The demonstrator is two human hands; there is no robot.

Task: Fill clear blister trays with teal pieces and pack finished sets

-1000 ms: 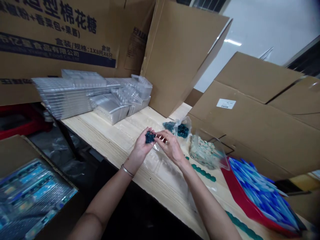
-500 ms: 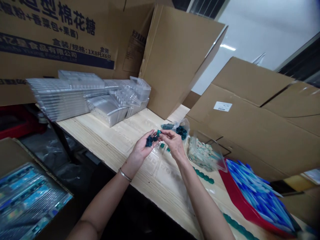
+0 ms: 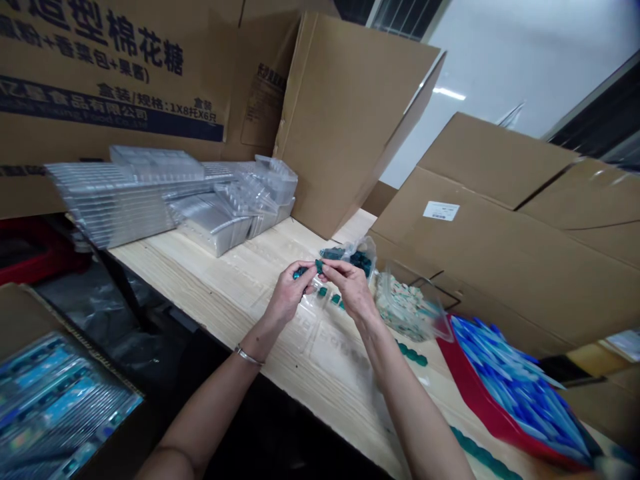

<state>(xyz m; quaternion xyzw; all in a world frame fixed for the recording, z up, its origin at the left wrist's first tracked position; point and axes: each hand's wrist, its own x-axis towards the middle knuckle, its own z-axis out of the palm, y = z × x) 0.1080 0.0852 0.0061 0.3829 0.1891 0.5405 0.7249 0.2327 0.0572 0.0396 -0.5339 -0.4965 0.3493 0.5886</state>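
Note:
My left hand [image 3: 289, 291] is closed around several dark teal pieces [image 3: 300, 273], small and glossy like beads; the fingers cover most of them. Between the fingertips of both hands is one small green piece [image 3: 319, 266], pinched by my right hand [image 3: 349, 283] and touched by the left thumb. Just below the hands, a few more green pieces [image 3: 336, 299] sit in a clear plastic tray [image 3: 305, 327] lying on the wooden table [image 3: 240, 290]. Behind my right hand is a clear bag [image 3: 369, 248] with dark teal pieces in it.
Stacked clear plastic trays [image 3: 135, 203] stand at the back left. On the right are a clear tub [image 3: 407, 307] of pale pieces and a red tray [image 3: 457, 373] of blue pointed items. Cardboard boxes [image 3: 350, 120] line the back; an open carton [image 3: 65, 400] holds packed trays.
The left fingers have curled in, covering more of the dark pieces. Both hands have met around the green piece. The view has shifted slightly.

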